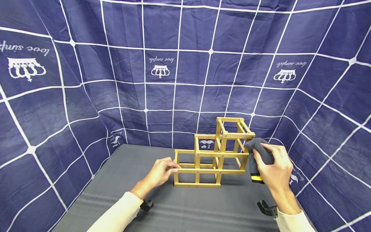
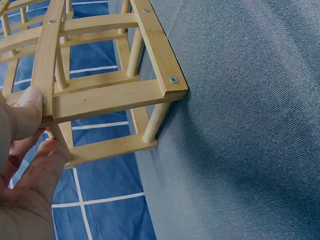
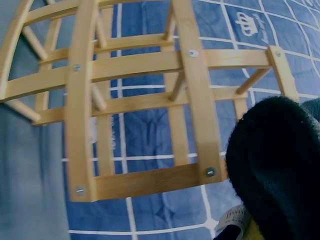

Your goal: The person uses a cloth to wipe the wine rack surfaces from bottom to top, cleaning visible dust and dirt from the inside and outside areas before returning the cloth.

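A stepped wooden rack (image 1: 208, 154) of pale slats and round dowels stands on the grey surface, its tallest part toward the right. My left hand (image 1: 162, 170) grips its left end; in the left wrist view the thumb (image 2: 30, 110) presses on a slat while the fingers curl behind by a dowel. In my right hand (image 1: 275, 164) is a dark grey cloth (image 1: 261, 153) with a yellow strip and black edge, bunched between thumb and fingers. The cloth is right at the rack's right side, below the top tier. In the right wrist view the fuzzy cloth (image 3: 280, 155) overlaps a rack slat and hides the fingers.
Grey fabric (image 1: 116, 180) covers the work surface. Behind it and along both sides hangs a blue curtain (image 1: 162, 96) with white grid lines and crown prints. A black strap mount (image 1: 146, 205) sits at the left wrist, another black mount (image 1: 267, 208) at the right.
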Demonstrator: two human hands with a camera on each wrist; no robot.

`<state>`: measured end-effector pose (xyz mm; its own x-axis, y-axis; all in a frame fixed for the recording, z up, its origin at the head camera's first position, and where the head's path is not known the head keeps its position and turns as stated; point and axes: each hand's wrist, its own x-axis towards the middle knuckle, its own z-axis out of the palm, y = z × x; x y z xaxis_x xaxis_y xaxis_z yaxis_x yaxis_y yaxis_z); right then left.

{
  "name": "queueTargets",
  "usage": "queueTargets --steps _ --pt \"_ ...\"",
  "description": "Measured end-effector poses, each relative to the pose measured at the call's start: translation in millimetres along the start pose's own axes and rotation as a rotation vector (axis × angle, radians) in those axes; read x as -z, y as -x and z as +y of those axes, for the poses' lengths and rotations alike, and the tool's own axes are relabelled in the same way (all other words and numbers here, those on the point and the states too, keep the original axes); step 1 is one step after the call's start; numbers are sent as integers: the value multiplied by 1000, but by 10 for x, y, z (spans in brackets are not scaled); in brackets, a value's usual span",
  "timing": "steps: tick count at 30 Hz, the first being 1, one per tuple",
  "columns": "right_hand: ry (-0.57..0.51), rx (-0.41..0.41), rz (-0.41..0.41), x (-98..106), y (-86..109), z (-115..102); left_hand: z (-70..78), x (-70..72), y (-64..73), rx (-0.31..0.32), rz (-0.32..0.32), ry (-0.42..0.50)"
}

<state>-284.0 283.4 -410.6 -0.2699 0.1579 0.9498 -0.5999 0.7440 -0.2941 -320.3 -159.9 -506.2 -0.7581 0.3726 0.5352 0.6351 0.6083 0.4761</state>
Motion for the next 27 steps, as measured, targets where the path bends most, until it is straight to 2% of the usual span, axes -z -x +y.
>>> queueTargets --steps 5,9,14,17,21,27 --pt "-5 77 -69 35 205 48 11 5 -17 7 -2 -3" --pt "-32 196 -152 -15 399 51 9 7 -15 9 -1 -1" --pt "-74 371 -280 -179 640 -52 1 6 -22 -2 17 -1" --pt "-119 442 -378 -327 819 -127 1 3 -26 -2 23 1" --pt "-147 464 -543 -536 1105 -216 3 -1 -16 1 28 5" --pt "-104 461 -769 -750 1497 -384 15 -6 -2 -1 27 1"
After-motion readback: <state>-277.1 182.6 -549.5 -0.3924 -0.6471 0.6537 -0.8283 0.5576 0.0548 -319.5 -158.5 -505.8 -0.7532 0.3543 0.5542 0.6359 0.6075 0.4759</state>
